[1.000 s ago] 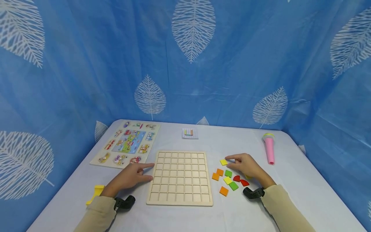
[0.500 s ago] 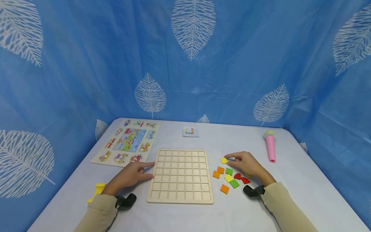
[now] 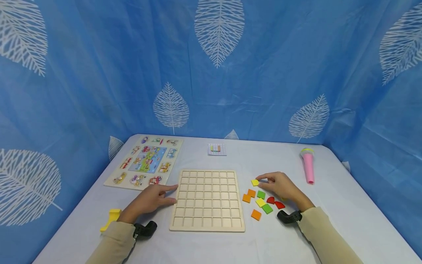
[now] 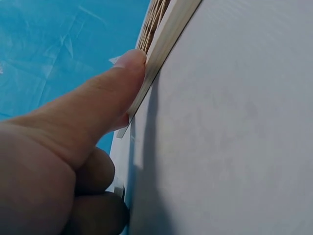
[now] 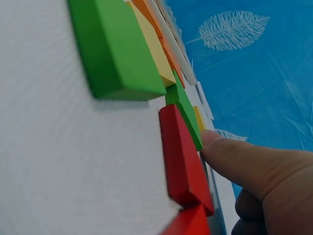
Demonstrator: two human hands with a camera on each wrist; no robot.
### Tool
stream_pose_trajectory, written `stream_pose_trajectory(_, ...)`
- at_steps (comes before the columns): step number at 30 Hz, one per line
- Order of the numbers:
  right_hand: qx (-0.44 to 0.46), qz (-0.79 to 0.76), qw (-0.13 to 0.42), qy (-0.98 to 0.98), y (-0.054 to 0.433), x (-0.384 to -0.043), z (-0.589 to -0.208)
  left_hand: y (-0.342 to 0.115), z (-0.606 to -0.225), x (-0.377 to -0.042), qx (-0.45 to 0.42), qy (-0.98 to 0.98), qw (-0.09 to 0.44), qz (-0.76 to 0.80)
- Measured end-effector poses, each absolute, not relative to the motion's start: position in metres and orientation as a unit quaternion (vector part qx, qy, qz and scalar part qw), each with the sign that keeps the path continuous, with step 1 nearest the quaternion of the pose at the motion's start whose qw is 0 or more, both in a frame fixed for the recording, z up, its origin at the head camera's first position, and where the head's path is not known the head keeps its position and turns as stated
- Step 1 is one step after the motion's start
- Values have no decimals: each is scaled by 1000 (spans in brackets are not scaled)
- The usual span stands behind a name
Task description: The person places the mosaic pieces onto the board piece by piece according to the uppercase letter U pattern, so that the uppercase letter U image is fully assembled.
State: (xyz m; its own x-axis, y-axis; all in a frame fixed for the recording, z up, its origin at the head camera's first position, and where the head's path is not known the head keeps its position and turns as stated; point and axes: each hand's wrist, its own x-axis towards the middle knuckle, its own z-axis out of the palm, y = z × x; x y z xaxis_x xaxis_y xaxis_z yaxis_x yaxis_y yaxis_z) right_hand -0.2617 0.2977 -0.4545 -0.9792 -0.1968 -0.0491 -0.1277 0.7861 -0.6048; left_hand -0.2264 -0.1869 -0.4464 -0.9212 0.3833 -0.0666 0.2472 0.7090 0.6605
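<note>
The left hand [image 3: 152, 200] is at the left edge of a pale wooden grid board [image 3: 207, 200], with index finger and thumb stretched out against its side. In the left wrist view, the thumb [image 4: 110, 90] presses on the board's rim [image 4: 164, 44]; the other fingers are folded under. To the right of the board, the right hand [image 3: 280, 185] pinches a small yellow square tile [image 3: 255, 182] between index finger and thumb, low over the table. The right wrist view shows the thumb [image 5: 239, 156] at that tile, which is mostly hidden behind a green tile [image 5: 183, 110].
Orange tiles [image 3: 256, 215], green tiles [image 3: 267, 209], another yellow tile [image 3: 260, 202] and red quarter-round pieces [image 3: 279, 205] lie near the right hand. Around them are a pink toy microphone [image 3: 308, 167], a pattern card [image 3: 217, 149], a picture puzzle [image 3: 145, 161] and a yellow bracket-shaped piece [image 3: 112, 220].
The grid board has shifted slightly to the right, together with the left hand at its edge. The right hand stays at the yellow tile. The whole head view has tilted a little.
</note>
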Motion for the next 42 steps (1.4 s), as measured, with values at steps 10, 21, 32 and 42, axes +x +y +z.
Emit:
stream_pose_trajectory(10, -96, -323, 47, 940, 298, -261, -455, -184, -448, -227, 179, 925, 89, 323)
stream_pose_trajectory(21, -93, -335, 33, 937, 298, -261, -455, -184, -450, -229, 188, 925, 87, 319)
stream_pose_trajectory(32, -92, -343, 23, 934, 291, -261, -452, -182, -449, -225, 161, 929, 89, 321)
stream_pose_trajectory(42, -107, -350, -2, 931, 284, -259, -445, -181, -447, -225, 156, 928, 93, 324)
